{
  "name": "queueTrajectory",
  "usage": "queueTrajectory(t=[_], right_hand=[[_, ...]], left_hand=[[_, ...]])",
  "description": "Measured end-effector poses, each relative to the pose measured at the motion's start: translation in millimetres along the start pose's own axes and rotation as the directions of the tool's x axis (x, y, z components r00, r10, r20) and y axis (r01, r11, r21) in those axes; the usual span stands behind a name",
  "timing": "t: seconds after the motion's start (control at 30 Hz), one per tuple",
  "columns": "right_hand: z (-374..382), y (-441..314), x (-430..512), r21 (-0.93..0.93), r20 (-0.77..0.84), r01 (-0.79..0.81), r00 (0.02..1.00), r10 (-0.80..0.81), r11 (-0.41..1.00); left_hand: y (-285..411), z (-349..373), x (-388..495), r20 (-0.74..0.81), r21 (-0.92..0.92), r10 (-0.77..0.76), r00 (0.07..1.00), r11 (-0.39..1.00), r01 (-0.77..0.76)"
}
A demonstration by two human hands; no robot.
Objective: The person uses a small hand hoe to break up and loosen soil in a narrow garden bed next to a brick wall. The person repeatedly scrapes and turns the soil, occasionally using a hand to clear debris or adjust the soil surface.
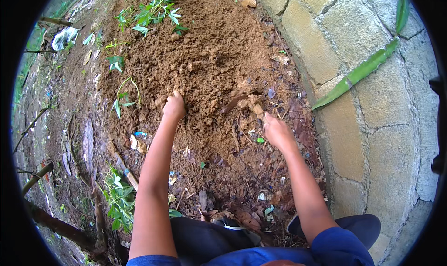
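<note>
Before me lies a mound of loose brown soil [209, 67]. My left hand [174, 106] is at the soil's lower left, its fingers curled; whether it holds anything is hidden. On the right, my right hand [277, 130] grips the short wooden handle [257, 109] of a soil-caked hand tool, whose dark, blurred blade [233, 103] is against the dirt at the mound's lower right. Leafy green cuttings [153, 13] stand at the mound's top left. A thin green sprig [122, 98] rests left of my left hand.
A stone block wall [349, 137] curves along the right, with a long green cactus stem [359, 74] leaning on it. At left are a wooden stick [122, 164], more green cuttings [120, 199], branches [63, 227] and a pale plastic scrap [64, 37]. My shoe [237, 227] is below.
</note>
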State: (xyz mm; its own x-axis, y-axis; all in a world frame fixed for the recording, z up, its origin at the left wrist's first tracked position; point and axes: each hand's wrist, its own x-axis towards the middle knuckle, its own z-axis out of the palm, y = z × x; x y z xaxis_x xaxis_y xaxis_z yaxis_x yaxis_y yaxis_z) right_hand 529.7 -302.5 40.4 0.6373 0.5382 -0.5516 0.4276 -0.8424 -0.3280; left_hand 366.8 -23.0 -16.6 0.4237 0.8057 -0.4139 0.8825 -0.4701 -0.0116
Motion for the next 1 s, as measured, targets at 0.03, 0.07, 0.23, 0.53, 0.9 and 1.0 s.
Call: queueTrajectory(t=[0.03, 0.07, 0.23, 0.53, 0.9, 1.0], right_hand=[[-12.6, 3.1, -15.7, -0.051, 0.053, -0.021, 0.998, 0.024, 0.998], [-24.5, 9.5, -30.2, -0.028, 0.086, -0.064, 0.994, 0.066, 0.998], [-56.2, 60.3, -68.5, -0.2, 0.044, -0.011, 0.999, 0.02, 0.98], [112.7, 29.4, 43.8, 0.315, -0.152, -0.019, 0.986, 0.07, 0.949], [-37.5, 50.2, -20.9, -0.045, -0.082, -0.006, 0.997, 0.002, 0.999], [-70.5, 62.5, -47.0, 0.008, -0.128, -0.047, 0.991, 0.048, 0.999]], left_hand=[[12.6, -13.1, -6.5, 0.019, 0.046, 0.068, 0.998, 0.997, -0.069], [26.9, -26.5, -10.9, 0.066, 0.09, 0.132, 0.989, 0.986, -0.138], [144.5, -14.8, -26.8, 0.35, -0.098, 0.521, 0.779, 0.847, -0.523], [114.8, 100.0, -62.7, 0.217, 0.377, 0.756, 0.617, 0.518, -0.768], [101.4, 101.0, -55.4, 0.049, -0.142, 0.498, 0.866, 0.861, -0.488], [137.9, 69.6, -42.6, 0.163, -0.449, 0.376, 0.912, 0.851, -0.271]])
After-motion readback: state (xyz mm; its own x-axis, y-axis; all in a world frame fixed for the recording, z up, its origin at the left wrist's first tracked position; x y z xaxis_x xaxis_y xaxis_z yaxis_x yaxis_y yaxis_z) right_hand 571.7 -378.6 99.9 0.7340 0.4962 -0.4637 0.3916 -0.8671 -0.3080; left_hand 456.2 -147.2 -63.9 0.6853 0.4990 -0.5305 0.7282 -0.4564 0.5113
